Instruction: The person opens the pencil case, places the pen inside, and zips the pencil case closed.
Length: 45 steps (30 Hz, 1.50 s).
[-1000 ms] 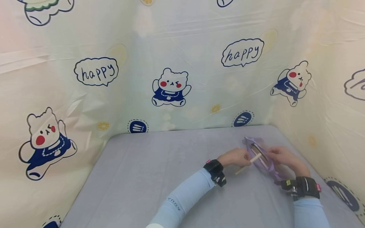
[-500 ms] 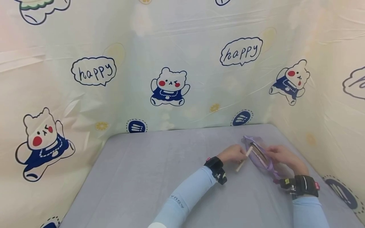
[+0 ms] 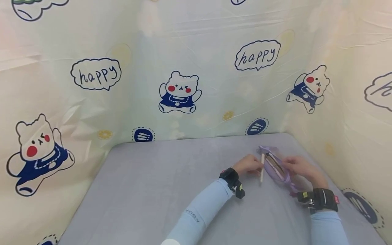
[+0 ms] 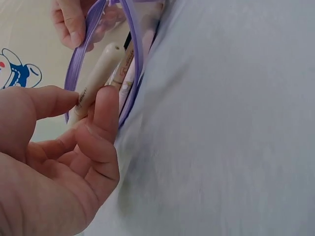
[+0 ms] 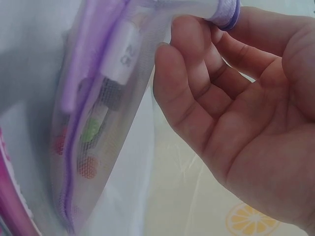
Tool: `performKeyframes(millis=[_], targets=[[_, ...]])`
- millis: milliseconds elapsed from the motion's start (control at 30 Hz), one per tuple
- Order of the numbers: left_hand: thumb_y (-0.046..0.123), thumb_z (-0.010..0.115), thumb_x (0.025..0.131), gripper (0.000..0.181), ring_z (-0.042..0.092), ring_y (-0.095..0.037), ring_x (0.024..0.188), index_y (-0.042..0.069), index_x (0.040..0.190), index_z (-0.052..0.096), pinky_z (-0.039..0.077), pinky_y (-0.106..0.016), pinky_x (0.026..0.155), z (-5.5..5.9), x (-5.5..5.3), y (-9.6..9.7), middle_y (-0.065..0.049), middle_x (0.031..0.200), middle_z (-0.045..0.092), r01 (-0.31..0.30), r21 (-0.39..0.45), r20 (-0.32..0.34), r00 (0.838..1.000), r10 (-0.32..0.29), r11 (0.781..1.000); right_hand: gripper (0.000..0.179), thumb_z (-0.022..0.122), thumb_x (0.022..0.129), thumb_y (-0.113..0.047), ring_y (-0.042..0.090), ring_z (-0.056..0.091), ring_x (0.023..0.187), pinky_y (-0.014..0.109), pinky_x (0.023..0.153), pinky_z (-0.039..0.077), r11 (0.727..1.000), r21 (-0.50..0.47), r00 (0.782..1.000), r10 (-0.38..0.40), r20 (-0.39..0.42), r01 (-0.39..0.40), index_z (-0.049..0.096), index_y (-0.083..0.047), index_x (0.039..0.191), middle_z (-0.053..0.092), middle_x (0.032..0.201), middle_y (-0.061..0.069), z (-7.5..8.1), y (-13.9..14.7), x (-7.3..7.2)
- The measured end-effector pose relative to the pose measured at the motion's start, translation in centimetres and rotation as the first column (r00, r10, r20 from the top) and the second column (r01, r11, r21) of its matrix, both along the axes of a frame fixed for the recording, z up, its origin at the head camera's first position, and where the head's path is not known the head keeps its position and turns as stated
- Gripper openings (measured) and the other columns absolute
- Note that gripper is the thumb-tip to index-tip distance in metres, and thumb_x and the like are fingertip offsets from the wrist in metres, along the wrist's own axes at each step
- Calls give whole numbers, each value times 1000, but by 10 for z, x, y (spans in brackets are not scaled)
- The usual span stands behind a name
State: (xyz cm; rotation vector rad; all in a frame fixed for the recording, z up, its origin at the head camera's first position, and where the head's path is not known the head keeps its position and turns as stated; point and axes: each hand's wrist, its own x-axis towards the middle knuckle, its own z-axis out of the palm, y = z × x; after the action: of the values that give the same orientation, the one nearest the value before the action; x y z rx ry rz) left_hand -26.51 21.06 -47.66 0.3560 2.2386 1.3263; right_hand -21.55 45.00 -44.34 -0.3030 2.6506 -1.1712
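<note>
My left hand [image 3: 248, 164] pinches a cream-coloured pen [image 3: 262, 170] between thumb and fingertips. In the left wrist view the pen [image 4: 101, 69] points up across the mouth of a purple-edged mesh pencil case [image 4: 138, 59]. The case lies at the far right of the table with its zip undone. Inside it are several pens, among them a tan pen [image 4: 126, 64]. My right hand [image 3: 301, 166] pinches the case's right edge and keeps the mouth spread. Through the mesh [image 5: 110, 142] in the right wrist view, a white label and coloured prints show.
A grey cloth covers the table [image 3: 171, 183], which meets a printed curtain [image 3: 190, 44] at the back and both sides. Black camera straps sit on both wrists, the right strap [image 3: 326, 200] close to the case's near end.
The pen in my left hand has swung from slanting up to the right to nearly upright in the head view. My right hand keeps its hold on the pencil case.
</note>
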Motion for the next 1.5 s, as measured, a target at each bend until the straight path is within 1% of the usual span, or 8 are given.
performKeyframes(millis=[200,367,600,767,1033,1233,1333,1500], targets=[[22,66,92,21,62,-14,54,8,77,69,39,-23,49,-1,1,4,-5,66,70,-90,109,94,992,80,990,30,53,101,-17,14,59,66,32,62,52,1000,-4,1000,-3,-2,3,61,9,110,58,74,-2,-1,-2,-4],[22,66,91,19,68,-16,60,8,80,69,40,-24,50,-8,0,9,-6,69,72,-163,148,156,978,140,975,28,53,100,-16,15,59,65,31,61,52,1000,-2,1000,3,-10,-3,62,9,109,59,74,0,0,-5,-3],[24,67,90,18,67,-15,59,9,81,69,42,-22,48,-18,-6,24,-7,73,73,-190,254,247,961,127,948,28,53,100,-13,9,58,66,31,62,53,1000,11,999,8,-32,-8,61,11,110,62,78,4,1,-5,2],[19,67,90,15,65,-15,57,7,83,68,43,-22,46,-20,-3,29,-8,74,72,-233,275,283,947,153,933,28,52,100,-13,10,58,67,30,62,52,1000,16,1000,-4,-25,5,61,10,112,61,78,3,-1,-2,1],[20,64,92,15,74,-23,72,6,89,68,51,-24,52,-24,-3,34,-10,78,73,-257,322,361,923,133,911,32,53,100,-17,7,58,70,32,67,55,999,27,1000,-20,-22,21,61,11,115,64,85,6,1,-2,2],[19,63,93,15,74,-23,75,6,89,68,56,-27,57,-20,-4,37,-10,79,73,-280,323,398,907,139,904,31,52,100,-16,10,58,69,32,65,53,999,31,999,-31,-26,32,61,11,114,62,80,5,1,-1,2],[17,61,94,14,75,-23,77,5,92,68,57,-28,60,-19,-5,38,-11,81,74,-268,352,405,907,113,897,29,53,100,-15,11,57,66,30,62,51,1000,21,999,-21,-47,22,62,10,112,61,77,4,2,0,2],[11,59,94,14,75,-25,81,2,99,69,59,-33,66,-25,-7,39,-14,85,75,-218,393,404,914,45,893,28,54,100,-16,10,57,67,29,62,51,999,29,999,-17,-49,18,63,8,111,61,77,2,0,3,0]])
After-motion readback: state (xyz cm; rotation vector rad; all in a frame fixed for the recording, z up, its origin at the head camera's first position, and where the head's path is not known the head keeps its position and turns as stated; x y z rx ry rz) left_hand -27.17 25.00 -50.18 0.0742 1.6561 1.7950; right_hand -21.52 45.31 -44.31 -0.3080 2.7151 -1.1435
